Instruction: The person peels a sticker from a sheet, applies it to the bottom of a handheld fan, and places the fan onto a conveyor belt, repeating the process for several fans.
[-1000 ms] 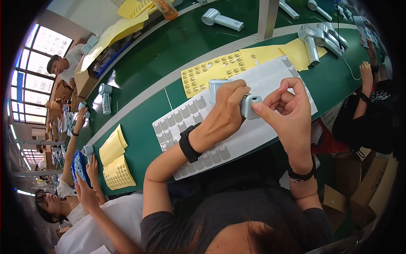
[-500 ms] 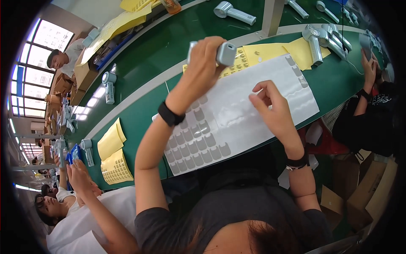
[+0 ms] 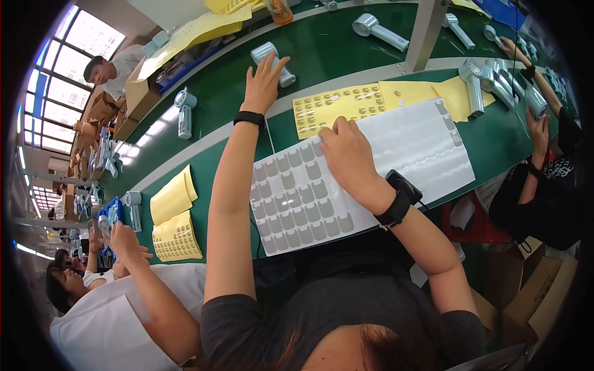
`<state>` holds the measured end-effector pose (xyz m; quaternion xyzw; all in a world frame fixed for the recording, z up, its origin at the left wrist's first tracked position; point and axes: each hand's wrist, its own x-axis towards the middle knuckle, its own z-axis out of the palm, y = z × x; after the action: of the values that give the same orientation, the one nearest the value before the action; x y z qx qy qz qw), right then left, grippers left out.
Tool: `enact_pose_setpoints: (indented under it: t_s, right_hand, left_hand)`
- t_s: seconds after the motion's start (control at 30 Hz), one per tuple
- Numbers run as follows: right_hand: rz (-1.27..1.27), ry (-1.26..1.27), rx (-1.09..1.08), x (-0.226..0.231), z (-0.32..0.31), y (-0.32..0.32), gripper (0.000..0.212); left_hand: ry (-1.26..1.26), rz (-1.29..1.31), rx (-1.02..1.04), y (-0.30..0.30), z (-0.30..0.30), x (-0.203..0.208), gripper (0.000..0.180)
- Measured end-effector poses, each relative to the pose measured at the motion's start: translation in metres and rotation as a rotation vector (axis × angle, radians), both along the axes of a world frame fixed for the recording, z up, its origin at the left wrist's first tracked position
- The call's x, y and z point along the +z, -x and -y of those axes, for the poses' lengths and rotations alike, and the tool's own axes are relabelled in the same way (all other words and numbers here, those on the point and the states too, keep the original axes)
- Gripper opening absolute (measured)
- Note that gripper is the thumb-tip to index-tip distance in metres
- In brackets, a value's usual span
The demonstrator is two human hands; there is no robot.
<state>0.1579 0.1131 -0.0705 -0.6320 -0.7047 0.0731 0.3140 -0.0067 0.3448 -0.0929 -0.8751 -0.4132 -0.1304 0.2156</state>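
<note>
My left hand (image 3: 263, 86) reaches over the green belt with its fingers spread. Under and beside those fingers lies a pale blue handheld fan (image 3: 286, 78), partly hidden by the hand; whether they touch it I cannot tell. My right hand (image 3: 351, 154) has its fingers curled together at the upper edge of a white backing sheet (image 3: 411, 148). Rows of grey rounded stickers (image 3: 300, 216) cover the sheet's left part, and a few more sit along its right edge. Anything between the right fingertips is hidden.
A yellow label sheet (image 3: 337, 105) lies beyond the white one; another, folded yellow sheet (image 3: 175, 213) is at left. Several handheld fans (image 3: 473, 89) stand at right, with another fan (image 3: 380, 34) on the belt. A metal post (image 3: 427, 34) rises behind. Co-workers sit on both sides.
My left hand has moved away and left to the belt and let go of the fan it gripped. My right hand has moved left to the sheet's upper edge. The view has shifted slightly.
</note>
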Motion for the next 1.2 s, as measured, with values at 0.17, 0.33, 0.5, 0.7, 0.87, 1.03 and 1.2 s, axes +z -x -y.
enact_pose_setpoints:
  t_s: [0.17,0.33,0.5,0.7,0.87,1.03,1.2]
  right_hand:
    - [-0.121,-0.105,-0.012,-0.007,-0.003,0.014,0.013]
    - [-0.191,-0.106,-0.003,-0.007,-0.003,0.016,0.012]
    - [-0.091,-0.198,-0.039,-0.008,-0.001,0.016,0.012]
    - [-0.134,-0.226,0.019,-0.007,-0.004,0.017,0.011]
    - [-0.601,-0.112,0.043,0.001,-0.003,0.013,0.007]
    - [-1.115,0.094,0.057,0.035,0.007,-0.012,0.008]
    - [-1.325,0.147,0.138,0.080,0.025,-0.027,0.021]
  left_hand:
    - [0.057,0.284,0.084,0.069,-0.002,-0.005,0.061]
    - [-0.073,0.246,0.764,0.141,0.009,-0.006,0.058]
    - [0.280,0.335,1.181,0.185,0.025,0.013,0.051]
    - [0.048,0.634,0.819,0.164,0.030,0.025,0.042]
    - [-0.063,1.099,0.333,0.090,0.065,0.061,0.034]
    - [0.119,1.319,-0.298,0.015,0.114,0.055,0.048]
    - [0.151,1.117,-0.507,-0.033,0.168,0.053,0.060]
